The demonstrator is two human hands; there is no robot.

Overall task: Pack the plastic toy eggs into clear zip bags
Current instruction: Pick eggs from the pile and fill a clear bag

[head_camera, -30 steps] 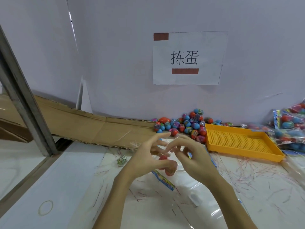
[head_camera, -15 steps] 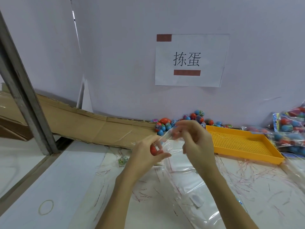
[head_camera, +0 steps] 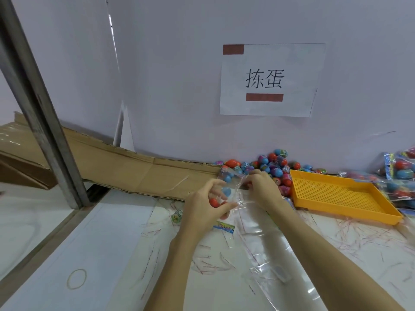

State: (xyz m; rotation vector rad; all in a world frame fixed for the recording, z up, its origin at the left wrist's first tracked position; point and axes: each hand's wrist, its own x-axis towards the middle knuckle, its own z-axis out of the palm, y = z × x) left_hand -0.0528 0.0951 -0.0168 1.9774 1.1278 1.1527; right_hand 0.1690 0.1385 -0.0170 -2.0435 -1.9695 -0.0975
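Left hand (head_camera: 205, 209) grips eggs (head_camera: 214, 202); right hand (head_camera: 261, 187) pinches the clear bag (head_camera: 233, 182) mouth, just right of them.

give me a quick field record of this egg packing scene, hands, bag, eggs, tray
left hand: grips the clear zip bag with eggs in it, a red egg and a blue egg visible
right hand: pinches the bag's upper edge
loose eggs: piled against the wall, behind the hands
yellow tray: right of the hands, nothing visible in it
filled bags: far right edge
wall sign: paper above the pile
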